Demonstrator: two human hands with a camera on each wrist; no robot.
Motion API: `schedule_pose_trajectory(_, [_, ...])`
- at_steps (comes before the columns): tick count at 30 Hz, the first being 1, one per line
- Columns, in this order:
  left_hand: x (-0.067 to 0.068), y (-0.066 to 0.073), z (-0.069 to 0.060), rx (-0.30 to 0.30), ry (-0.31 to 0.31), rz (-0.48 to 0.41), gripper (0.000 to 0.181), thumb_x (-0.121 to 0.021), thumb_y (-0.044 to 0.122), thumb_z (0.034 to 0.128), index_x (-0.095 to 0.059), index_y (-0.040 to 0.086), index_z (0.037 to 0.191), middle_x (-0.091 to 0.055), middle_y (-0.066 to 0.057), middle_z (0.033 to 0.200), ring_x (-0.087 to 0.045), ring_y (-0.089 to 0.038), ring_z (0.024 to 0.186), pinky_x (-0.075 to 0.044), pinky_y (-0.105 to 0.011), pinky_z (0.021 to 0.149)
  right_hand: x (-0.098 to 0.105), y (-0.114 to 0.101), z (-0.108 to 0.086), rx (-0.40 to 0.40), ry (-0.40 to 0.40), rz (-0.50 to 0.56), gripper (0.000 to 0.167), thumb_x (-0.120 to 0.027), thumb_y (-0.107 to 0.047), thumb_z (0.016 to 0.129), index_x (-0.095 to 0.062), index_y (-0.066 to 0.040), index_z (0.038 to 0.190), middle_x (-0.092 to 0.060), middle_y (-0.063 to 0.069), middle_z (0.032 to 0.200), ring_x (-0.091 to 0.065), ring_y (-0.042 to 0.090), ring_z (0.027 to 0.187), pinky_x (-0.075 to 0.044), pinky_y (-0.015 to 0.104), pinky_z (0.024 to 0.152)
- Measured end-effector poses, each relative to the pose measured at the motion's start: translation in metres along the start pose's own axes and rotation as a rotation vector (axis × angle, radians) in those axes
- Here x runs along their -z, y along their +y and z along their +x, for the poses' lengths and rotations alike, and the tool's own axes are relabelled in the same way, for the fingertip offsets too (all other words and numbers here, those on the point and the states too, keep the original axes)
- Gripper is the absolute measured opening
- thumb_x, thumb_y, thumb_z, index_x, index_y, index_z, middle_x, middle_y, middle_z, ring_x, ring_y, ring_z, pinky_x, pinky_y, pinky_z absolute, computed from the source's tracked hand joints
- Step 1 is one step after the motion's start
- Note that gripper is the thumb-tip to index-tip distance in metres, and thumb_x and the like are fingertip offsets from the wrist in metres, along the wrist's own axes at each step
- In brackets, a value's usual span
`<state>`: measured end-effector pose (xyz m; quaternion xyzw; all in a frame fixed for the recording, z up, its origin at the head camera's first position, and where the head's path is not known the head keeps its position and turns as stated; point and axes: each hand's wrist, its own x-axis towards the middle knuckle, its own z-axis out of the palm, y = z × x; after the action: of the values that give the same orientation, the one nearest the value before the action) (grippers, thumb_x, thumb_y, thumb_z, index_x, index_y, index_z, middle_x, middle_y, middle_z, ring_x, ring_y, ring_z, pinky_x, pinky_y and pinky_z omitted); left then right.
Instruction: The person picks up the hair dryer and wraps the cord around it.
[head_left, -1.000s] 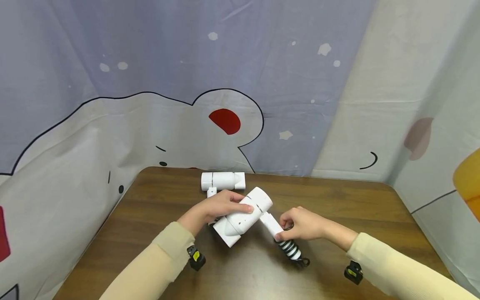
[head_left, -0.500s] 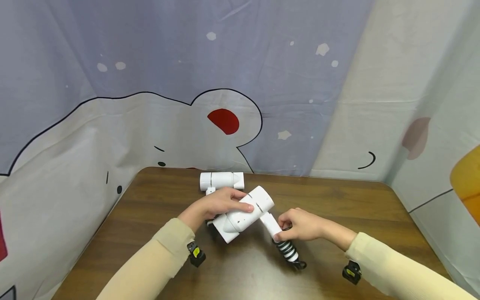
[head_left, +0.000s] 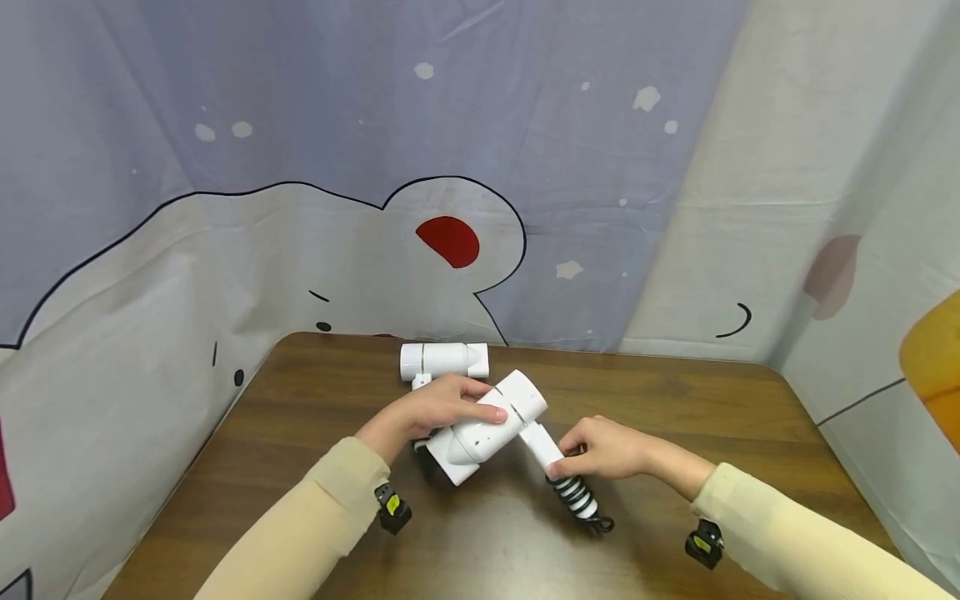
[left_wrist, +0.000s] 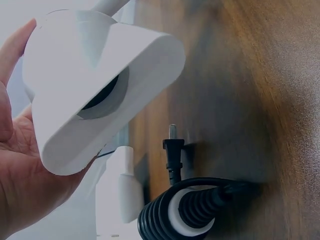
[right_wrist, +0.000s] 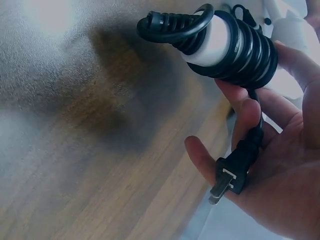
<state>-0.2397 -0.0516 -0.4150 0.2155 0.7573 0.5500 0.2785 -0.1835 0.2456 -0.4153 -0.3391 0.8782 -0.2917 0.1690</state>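
Note:
A white hair dryer [head_left: 480,437] is held slantwise above the table between both hands. My left hand [head_left: 442,408] grips its barrel, thumb across the top; the left wrist view looks into its flat nozzle [left_wrist: 75,95]. On the handle [head_left: 543,446] is my right hand [head_left: 611,447], pinching it just above the black coiled cord [head_left: 576,496]. In the right wrist view, the two-pin plug [right_wrist: 232,172] hangs by the right palm. Behind the left hand lies a second white hair dryer [head_left: 446,361], its handle partly hidden; its cord is also coiled, with the plug [left_wrist: 173,155] sticking out.
Both dryers are on or over a brown wood-grain table [head_left: 675,400]. A printed curtain [head_left: 600,250] stands behind the table's far edge and along the sides. A yellow-orange shape [head_left: 937,358] shows at the right edge.
Both hands keep their hold. Over the first half second the held dryer's nozzle end rises slightly and the cord end of its handle shifts a little left; since then almost nothing has moved.

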Motion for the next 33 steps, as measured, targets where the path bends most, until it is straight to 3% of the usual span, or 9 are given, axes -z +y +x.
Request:
schedule_pose_trajectory(9, [0.000, 0.006, 0.005, 0.038, 0.021, 0.049, 0.046, -0.080, 0.034, 0.0947, -0.074, 0.007, 0.132, -0.076, -0.004, 0.095, -0.070, -0.015, 0.079, -0.058, -0.030, 0.072, 0.002, 0.006, -0.002, -0.033, -0.019, 0.104, 0.020, -0.078, -0.033, 0.097, -0.082, -0.019, 0.083, -0.051, -0.018, 0.065, -0.038, -0.002, 0.061, -0.030, 0.020, 0.056])
schedule_pose_trajectory(14, [0.005, 0.014, 0.006, 0.060, 0.060, 0.124, 0.058, -0.078, 0.042, 0.0959, -0.069, 0.009, 0.143, -0.074, -0.004, 0.121, -0.065, -0.014, 0.098, -0.054, -0.029, 0.082, 0.003, 0.009, -0.006, -0.043, -0.032, 0.189, 0.022, -0.077, -0.030, 0.099, -0.082, -0.015, 0.083, -0.049, -0.015, 0.064, -0.036, -0.001, 0.060, -0.028, 0.020, 0.056])
schedule_pose_trajectory(18, [0.013, 0.020, 0.003, 0.074, 0.100, 0.157, 0.062, -0.077, 0.045, 0.0963, -0.066, 0.011, 0.147, -0.072, -0.007, 0.132, -0.070, -0.019, 0.111, -0.058, -0.039, 0.094, 0.003, 0.013, -0.011, -0.056, -0.032, 0.255, 0.022, -0.075, -0.024, 0.100, -0.082, -0.009, 0.086, -0.048, -0.013, 0.063, -0.036, -0.001, 0.058, -0.029, 0.020, 0.054])
schedule_pose_trajectory(21, [0.022, 0.026, -0.005, 0.045, 0.148, 0.184, 0.066, -0.077, 0.046, 0.0964, -0.062, 0.010, 0.150, -0.072, -0.010, 0.135, -0.071, -0.025, 0.119, -0.058, -0.049, 0.099, 0.003, 0.018, -0.015, -0.101, -0.013, 0.309, 0.023, -0.073, -0.022, 0.101, -0.081, -0.006, 0.087, -0.043, -0.010, 0.060, -0.032, 0.001, 0.054, -0.025, 0.021, 0.050])
schedule_pose_trajectory(25, [0.032, 0.034, -0.017, -0.033, 0.236, 0.286, 0.067, -0.077, 0.046, 0.0960, -0.060, 0.012, 0.152, -0.074, -0.007, 0.132, -0.068, -0.024, 0.125, -0.055, -0.047, 0.104, 0.007, 0.024, -0.019, -0.188, 0.037, 0.340, 0.026, -0.073, -0.026, 0.102, -0.079, -0.007, 0.085, -0.041, -0.007, 0.059, -0.031, 0.003, 0.051, -0.022, 0.023, 0.047])
schedule_pose_trajectory(29, [0.039, 0.037, -0.031, -0.101, 0.350, 0.381, 0.066, -0.079, 0.045, 0.0942, -0.063, 0.015, 0.151, -0.075, -0.006, 0.132, -0.070, -0.024, 0.125, -0.052, -0.048, 0.107, 0.014, 0.030, -0.022, -0.256, 0.092, 0.342, 0.032, -0.072, -0.031, 0.102, -0.075, -0.005, 0.083, -0.048, -0.002, 0.063, -0.039, 0.007, 0.055, -0.027, 0.024, 0.049])
schedule_pose_trajectory(33, [0.044, 0.030, -0.046, -0.162, 0.465, 0.505, 0.068, -0.082, 0.046, 0.0916, -0.064, 0.016, 0.150, -0.072, -0.007, 0.138, -0.068, -0.027, 0.128, -0.052, -0.052, 0.107, 0.018, 0.037, -0.020, -0.318, 0.169, 0.365, 0.034, -0.070, -0.032, 0.103, -0.077, -0.002, 0.088, -0.057, -0.001, 0.070, -0.051, 0.012, 0.064, -0.039, 0.025, 0.058])
